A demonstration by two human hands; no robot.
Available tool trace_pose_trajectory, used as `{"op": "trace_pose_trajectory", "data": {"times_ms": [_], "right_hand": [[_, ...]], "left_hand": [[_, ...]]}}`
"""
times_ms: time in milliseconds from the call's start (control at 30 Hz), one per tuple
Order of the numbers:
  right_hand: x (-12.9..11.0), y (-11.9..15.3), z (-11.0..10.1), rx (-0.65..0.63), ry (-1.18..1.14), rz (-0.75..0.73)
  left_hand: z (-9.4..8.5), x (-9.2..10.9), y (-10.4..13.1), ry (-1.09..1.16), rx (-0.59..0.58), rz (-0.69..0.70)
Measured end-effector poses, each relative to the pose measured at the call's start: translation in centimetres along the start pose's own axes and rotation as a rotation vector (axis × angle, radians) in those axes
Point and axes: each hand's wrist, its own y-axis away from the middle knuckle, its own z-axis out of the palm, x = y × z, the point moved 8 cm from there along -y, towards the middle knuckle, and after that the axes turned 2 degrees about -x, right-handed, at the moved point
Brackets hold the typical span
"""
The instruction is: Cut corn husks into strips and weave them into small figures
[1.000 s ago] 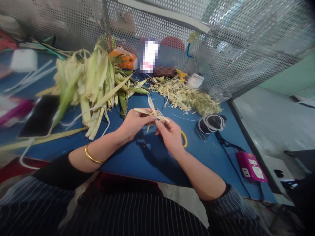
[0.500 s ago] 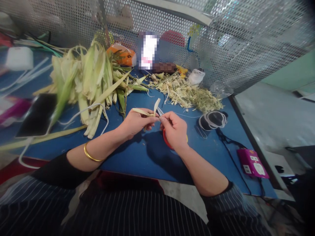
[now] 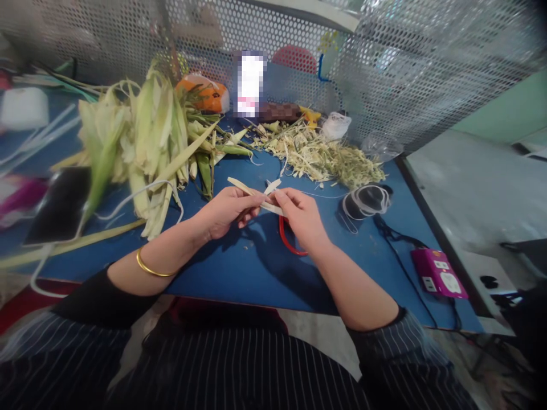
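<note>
Pale husk strips (image 3: 272, 207) cross between my two hands above the blue table (image 3: 222, 267). My left hand (image 3: 233, 212) pinches them where they meet, one end sticking out to the upper left. My right hand (image 3: 303, 219) pinches the right part of the strips, its fingertips almost touching the left ones. Below my right hand lies a red-handled pair of scissors (image 3: 287, 242), mostly hidden by that hand. A large bunch of green husks (image 3: 149, 131) lies to the left, and a heap of shredded husk (image 3: 316, 152) lies behind my hands.
A dark spool wound with white cord (image 3: 365, 202) sits at the right, near a purple power socket block (image 3: 440, 273). A black phone (image 3: 57, 205) with a white cable is at left. Behind stand an orange packet (image 3: 205, 94), a blurred-out bright screen (image 3: 250, 85) and a perforated metal screen (image 3: 290, 28).
The husk strips have turned: one now extends down and right under my right fingers. My right hand has opened its grip slightly and shifted, showing more of the red handle. The view has moved slightly.
</note>
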Motion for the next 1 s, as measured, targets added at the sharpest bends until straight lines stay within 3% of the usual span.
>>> {"op": "trace_pose_trajectory", "data": {"times_ms": [133, 200, 367, 633, 833, 933, 1000], "right_hand": [[1.1, -0.1, 1.2, -0.091, -0.295, 0.091], [1.3, 0.0, 1.0, -0.051, -0.314, 0.101], [1.2, 0.0, -0.6, 0.135, -0.217, 0.043], [1.3, 0.3, -0.5, 0.2, -0.206, 0.024], [2.2, -0.5, -0.9, 0.172, -0.208, 0.053], [0.7, -0.7, -2.1, 0.234, -0.03, -0.074], [-0.6, -0.6, -1.1, 0.106, 0.092, -0.144]], "left_hand": [[0.7, -0.7, 0.0, -0.053, -0.046, -0.054], [1.1, -0.8, 0.2, -0.088, -0.063, -0.061], [1.6, -0.6, 0.4, -0.127, -0.115, -0.042], [1.6, -0.5, 0.5, -0.221, -0.169, -0.009], [1.4, -0.9, 0.1, -0.208, -0.126, -0.017], [1.9, -1.3, 0.0, -0.261, -0.144, -0.026], [2.4, -1.7, 0.2, -0.306, -0.174, -0.049]]}}
